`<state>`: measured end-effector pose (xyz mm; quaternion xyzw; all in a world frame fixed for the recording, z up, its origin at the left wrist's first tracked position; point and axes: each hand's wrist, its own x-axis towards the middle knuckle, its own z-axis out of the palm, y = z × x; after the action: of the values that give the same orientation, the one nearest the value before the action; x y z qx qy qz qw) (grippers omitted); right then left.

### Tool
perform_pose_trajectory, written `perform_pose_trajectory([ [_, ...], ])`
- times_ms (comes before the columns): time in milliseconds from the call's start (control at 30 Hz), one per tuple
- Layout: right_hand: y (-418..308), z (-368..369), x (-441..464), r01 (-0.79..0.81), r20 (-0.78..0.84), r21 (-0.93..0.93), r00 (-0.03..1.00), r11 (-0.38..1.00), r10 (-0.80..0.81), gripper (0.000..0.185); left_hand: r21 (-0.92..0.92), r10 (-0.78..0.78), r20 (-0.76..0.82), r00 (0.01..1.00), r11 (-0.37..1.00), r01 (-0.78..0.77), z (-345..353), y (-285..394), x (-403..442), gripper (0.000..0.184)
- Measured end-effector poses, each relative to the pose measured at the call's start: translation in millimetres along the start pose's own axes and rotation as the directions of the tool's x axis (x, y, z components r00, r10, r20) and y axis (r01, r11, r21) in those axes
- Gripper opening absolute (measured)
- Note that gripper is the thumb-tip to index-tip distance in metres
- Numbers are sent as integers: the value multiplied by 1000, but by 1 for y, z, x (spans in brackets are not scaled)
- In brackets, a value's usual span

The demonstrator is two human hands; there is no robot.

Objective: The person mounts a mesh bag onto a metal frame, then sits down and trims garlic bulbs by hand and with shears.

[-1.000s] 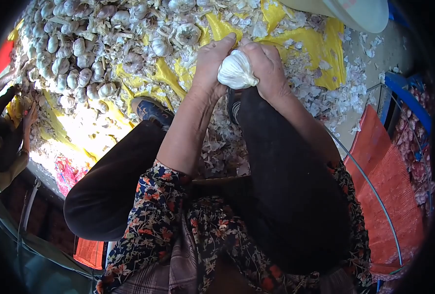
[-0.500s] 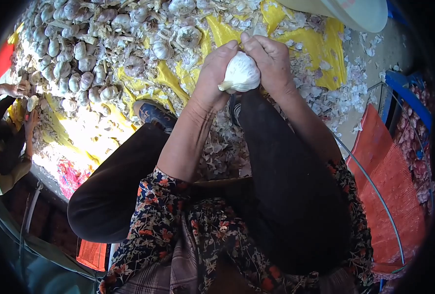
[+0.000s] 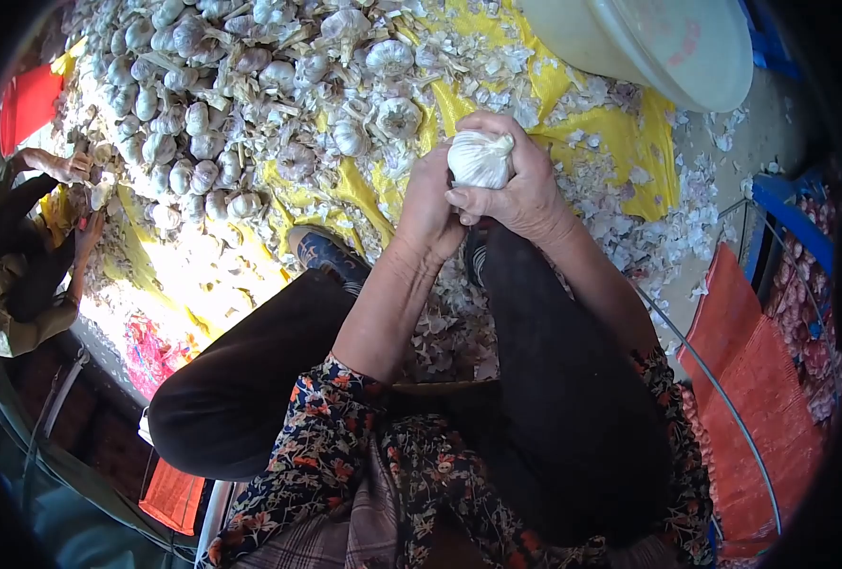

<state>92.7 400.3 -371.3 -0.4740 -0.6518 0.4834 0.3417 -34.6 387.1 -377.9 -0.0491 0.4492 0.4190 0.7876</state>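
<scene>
A white garlic bulb [image 3: 481, 159] sits high between my hands, above my knees. My right hand [image 3: 525, 185] is wrapped round it, its thumb below the bulb and fingers over the far side. The bulb's stem end now points up and right. My left hand [image 3: 430, 204] is closed close against the bulb's left side; its fingertips are partly hidden behind my right hand, and what they grip does not show. Beneath them lie papery garlic skins [image 3: 440, 322] and a yellow sheet [image 3: 359, 194].
A large heap of garlic bulbs [image 3: 198, 119] spreads at upper left. A pale tub [image 3: 629, 47] stands at upper right. Red mesh sacking [image 3: 748, 389] and a bag of garlic [image 3: 800, 294] are on the right. Another person's hands [image 3: 70, 169] work at far left.
The bulb has been turned so its stem end faces up and right instead of down and left. My right hand now wraps it, while my left hand has slid lower. The view has shifted slightly.
</scene>
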Motion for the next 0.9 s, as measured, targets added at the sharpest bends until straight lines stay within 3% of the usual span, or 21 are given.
perform_pose_trajectory([
  [33, 0, 0, 1, -136, -20, 149, 990, 979, 141, 67, 31, 25, 18, 1000, 999, -25, 4, -1, -1, 23],
  [67, 0, 2, 5, 23, -106, 20, 994, 1000, -20, 64, 33, 28, 23, 999, 999, -29, 11, -4, 1, 23],
  [133, 2, -3, 6, -26, -141, 22, 990, 999, 29, 63, -102, 201, -206, 958, 969, -225, 33, -11, 3, 23],
  [167, 2, -6, 8, -77, -174, 26, 982, 997, 80, 61, -104, 208, -200, 957, 967, -232, 36, -13, 5, 23],
  [233, 1, -11, 12, -84, -240, 108, 965, 991, 108, 59, 344, 476, -65, 877, 836, -428, 38, -19, 12, 35],
  [267, -1, -19, 14, -46, -377, -27, 926, 999, 32, 60, 494, 590, 11, 807, 698, -518, 41, -28, 12, 36],
  [300, -4, -27, 16, -28, -498, -164, 865, 986, -58, 60, 496, 592, 11, 806, 697, -519, 39, -29, 8, 36],
  [333, -11, -41, 26, 39, -568, -242, 804, 970, -174, 61, 664, 520, 322, 791, 471, -580, 38, -31, 4, 32],
  [367, -20, -59, 38, 97, -622, -324, 728, 941, -289, 62, 728, 338, 577, 744, 201, -656, 38, -32, 4, 28],
  [400, -33, -76, 49, 107, -626, -403, 693, 909, -359, 65, 784, 287, 592, 754, 13, -620, 33, -29, 5, 21],
  [467, -52, -106, 62, 108, -629, -483, 647, 869, -430, 68, 888, 391, 449, 803, -296, -353, 8, -9, 17, 17],
  [533, -61, -125, 68, -270, -522, -799, 756, 538, -395, 65, 954, 609, 298, 735, -227, -198, -18, 29, 31, 15],
  [567, -55, -137, 69, -259, -523, -800, 744, 541, -416, 65, 962, 653, 267, 709, -224, -156, -26, 52, 34, 17],
  [600, -45, -151, 69, -301, -499, -793, 820, 530, -281, 58, 979, 677, 199, 709, -170, -112, -31, 70, 42, 16],
  [633, -44, -154, 73, -342, -462, -788, 878, 512, -124, 52, 972, 698, 236, 676, -174, -159, -35, 86, 49, 16],
  [667, -49, -157, 75, -388, -476, -798, 875, 461, -86, 39, 973, 687, 229, 689, -175, -148, -35, 95, 59, 16],
  [700, -54, -152, 83, -383, -476, -799, 874, 464, -99, 39, 974, 678, 225, 700, -177, -142, -31, 105, 67, 17],
  [767, -67, -127, 106, -54, -361, -841, 798, 539, -483, 32, 892, 731, 421, 536, -441, -98, -25, 107, 85, 25],
  [800, -68, -106, 122, 42, -274, -760, 884, 648, -379, 28, 900, 694, 413, 590, -412, -144, -31, 102, 97, 32],
  [833, -62, -83, 142, 114, -162, -651, 945, 750, -284, 24, 875, 684, 433, 587, -475, -92, -33, 92, 99, 34],
  [900, -12, -44, 185, 179, 96, -814, 980, 552, -175, 17, 907, 709, 402, 579, -394, -148, -45, 70, 98, 37],
])
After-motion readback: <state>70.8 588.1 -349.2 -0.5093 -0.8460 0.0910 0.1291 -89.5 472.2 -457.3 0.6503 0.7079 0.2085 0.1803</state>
